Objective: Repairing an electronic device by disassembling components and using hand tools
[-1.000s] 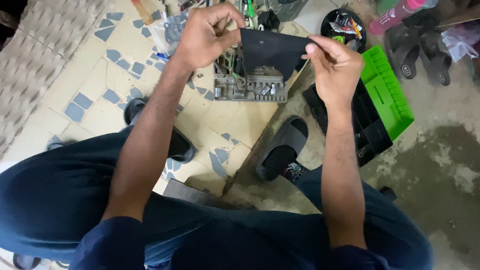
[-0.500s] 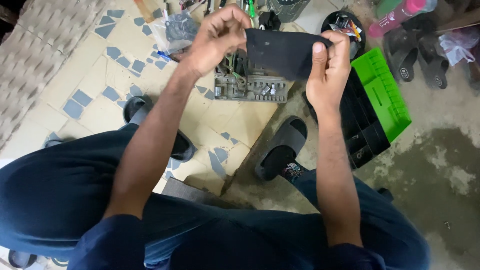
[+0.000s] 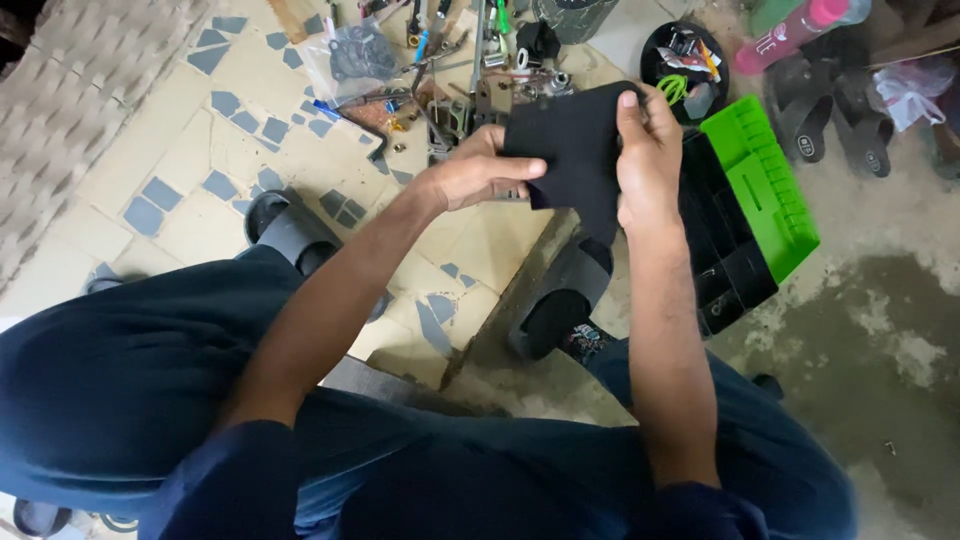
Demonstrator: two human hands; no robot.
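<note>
Head view: both hands [image 3: 560,165] grip a black sheet [image 3: 575,140] above the tool-strewn tiled floor [image 3: 180,170].

Patchy tiled floor [image 3: 200,190], stained concrete [image 3: 880,330]

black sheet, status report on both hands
Left hand and right hand both gripping the black sheet, held up above the floor. Sheet hides the metal part beneath. Green and black toolbox just right, apart.

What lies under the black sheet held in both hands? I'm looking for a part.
Under the black sheet only tool clutter shows, along its left and top edges on the tiled floor. Whatever lies directly beneath is covered.
</note>
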